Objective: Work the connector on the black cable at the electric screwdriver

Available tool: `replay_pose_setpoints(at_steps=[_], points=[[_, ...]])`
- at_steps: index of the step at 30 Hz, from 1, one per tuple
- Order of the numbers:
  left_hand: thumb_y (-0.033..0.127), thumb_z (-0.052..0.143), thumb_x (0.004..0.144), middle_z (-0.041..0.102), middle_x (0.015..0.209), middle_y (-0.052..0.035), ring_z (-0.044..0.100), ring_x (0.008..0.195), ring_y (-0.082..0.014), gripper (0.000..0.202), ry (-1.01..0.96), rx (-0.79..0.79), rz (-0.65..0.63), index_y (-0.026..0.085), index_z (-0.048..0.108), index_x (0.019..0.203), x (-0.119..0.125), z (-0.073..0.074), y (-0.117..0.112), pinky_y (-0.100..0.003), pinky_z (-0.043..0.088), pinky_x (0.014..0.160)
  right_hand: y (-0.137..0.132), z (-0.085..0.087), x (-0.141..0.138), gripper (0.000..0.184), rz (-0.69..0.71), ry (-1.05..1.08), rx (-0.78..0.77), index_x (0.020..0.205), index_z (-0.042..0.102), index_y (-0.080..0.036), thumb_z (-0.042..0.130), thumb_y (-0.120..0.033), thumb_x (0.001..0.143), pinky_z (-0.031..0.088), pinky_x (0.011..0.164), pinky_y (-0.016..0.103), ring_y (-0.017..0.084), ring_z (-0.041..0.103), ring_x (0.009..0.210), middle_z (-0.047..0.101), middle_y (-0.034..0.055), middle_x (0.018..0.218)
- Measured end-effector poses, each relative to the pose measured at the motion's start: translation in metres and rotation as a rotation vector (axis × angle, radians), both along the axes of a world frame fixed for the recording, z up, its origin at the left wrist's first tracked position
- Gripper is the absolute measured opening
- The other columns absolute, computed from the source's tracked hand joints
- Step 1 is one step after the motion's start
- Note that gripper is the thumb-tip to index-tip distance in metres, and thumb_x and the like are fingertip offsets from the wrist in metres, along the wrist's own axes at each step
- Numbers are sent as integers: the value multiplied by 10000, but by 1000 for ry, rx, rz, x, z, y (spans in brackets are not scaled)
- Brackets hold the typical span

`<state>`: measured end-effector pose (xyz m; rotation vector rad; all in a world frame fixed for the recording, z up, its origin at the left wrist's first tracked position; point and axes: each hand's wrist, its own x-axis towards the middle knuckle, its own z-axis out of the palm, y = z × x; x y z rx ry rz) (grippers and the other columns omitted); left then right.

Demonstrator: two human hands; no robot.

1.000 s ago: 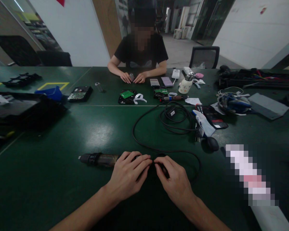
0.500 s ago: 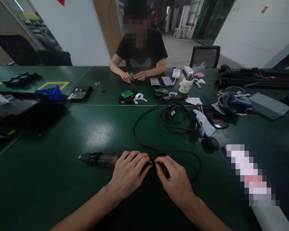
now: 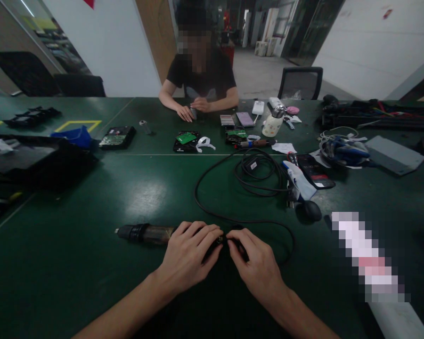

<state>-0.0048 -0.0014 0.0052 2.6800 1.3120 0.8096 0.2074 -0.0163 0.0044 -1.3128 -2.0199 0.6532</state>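
My left hand (image 3: 192, 249) is wrapped over the rear half of an electric screwdriver (image 3: 148, 233), a dark body lying on the table with its metal tip to the left. At its rear end, by my left thumb and fingertips, a small brass-coloured socket (image 3: 219, 240) shows. Just right of it, my right hand (image 3: 256, 259) pinches the dark end of a black cable (image 3: 284, 225). Those fingers mostly hide the cable end. Between the socket and the right fingertips there is a narrow space; whether the parts touch I cannot tell.
The cable loops back to a coil (image 3: 259, 172) mid-table. Beyond sit opened hard drives (image 3: 186, 141), a second screwdriver (image 3: 256, 143) and a bottle (image 3: 273, 123). A person (image 3: 201, 80) across the table handles a small cylinder. Black trays (image 3: 28, 162) lie left; a blower bulb (image 3: 310, 210) lies right.
My left thumb and fingertips have shifted, and more of the screwdriver's rear socket shows. My right hand stays nearly still. The person opposite has moved one hand on top of the cylinder.
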Motion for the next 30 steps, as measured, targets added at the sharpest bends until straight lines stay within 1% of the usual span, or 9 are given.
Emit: replay_pose_setpoints(at_steps=[2, 6, 8, 12, 13, 18, 23, 28, 30], points=[[264, 599, 1017, 736, 1238, -17, 649, 1097, -228, 217, 5, -7, -22, 256, 670, 1222, -1, 1, 0, -411, 442, 898, 0, -1, 0, 161, -1, -5, -1, 1142, 641, -253, 542, -182, 1037, 548, 721, 299, 195, 698, 906, 706, 37, 1042], [269, 584, 1036, 752, 1132, 0, 664, 1024, -206, 118, 0, -22, 26, 234, 676, 1100, 1, 1, 0, -400, 439, 866, -1, -3, 0, 160, 1, -7, -17, 1147, 635, -254, 544, -178, 1040, 546, 742, 304, 200, 694, 931, 699, 35, 1039], [286, 596, 1031, 752, 1110, 1, 666, 1003, -204, 107, 0, -29, 42, 227, 669, 1082, 2, 1, 0, -403, 435, 856, -1, -4, 0, 162, 1, -3, -21, 1153, 633, -253, 542, -178, 1043, 548, 746, 303, 201, 692, 938, 696, 36, 1036], [263, 617, 1004, 731, 1243, 5, 644, 1102, -225, 229, 4, -29, -11, 253, 649, 1230, 0, 1, 0, -421, 430, 906, 0, -4, 0, 165, -2, -1, -7, 1145, 639, -249, 535, -173, 1042, 558, 748, 297, 197, 694, 934, 698, 41, 1036], [251, 611, 1004, 727, 1259, 7, 640, 1117, -227, 238, 6, -25, -21, 259, 649, 1239, 0, 0, 0, -423, 430, 914, 0, -3, 0, 164, -3, -3, 1, 1141, 641, -248, 534, -173, 1041, 560, 749, 297, 196, 696, 927, 699, 41, 1032], [275, 603, 1020, 751, 1165, -11, 661, 1047, -215, 117, 12, -9, 28, 224, 672, 1099, 0, -1, 0, -419, 435, 877, 0, -2, 0, 158, -1, -9, 17, 1135, 644, -250, 541, -181, 1036, 565, 736, 300, 197, 703, 905, 705, 40, 1010], [250, 610, 994, 725, 1271, -18, 645, 1110, -235, 255, 22, -23, -32, 251, 655, 1245, -1, 1, 0, -428, 441, 903, 0, -1, 0, 166, 0, -12, 10, 1133, 648, -253, 540, -178, 1032, 566, 729, 296, 195, 704, 907, 710, 40, 1031], [272, 595, 1019, 752, 1144, -19, 670, 1035, -212, 115, 13, 0, 34, 227, 681, 1079, 1, 1, 0, -408, 441, 870, 0, -1, 0, 164, 3, -14, 4, 1137, 649, -253, 551, -179, 1029, 563, 725, 292, 193, 703, 909, 708, 32, 1021], [288, 605, 1013, 750, 1160, -20, 669, 1041, -215, 133, 16, -3, 29, 227, 681, 1104, 1, 0, 0, -408, 444, 870, 0, -1, 1, 162, 3, -7, -2, 1136, 647, -253, 548, -180, 1031, 562, 725, 291, 193, 703, 912, 708, 31, 1026]])
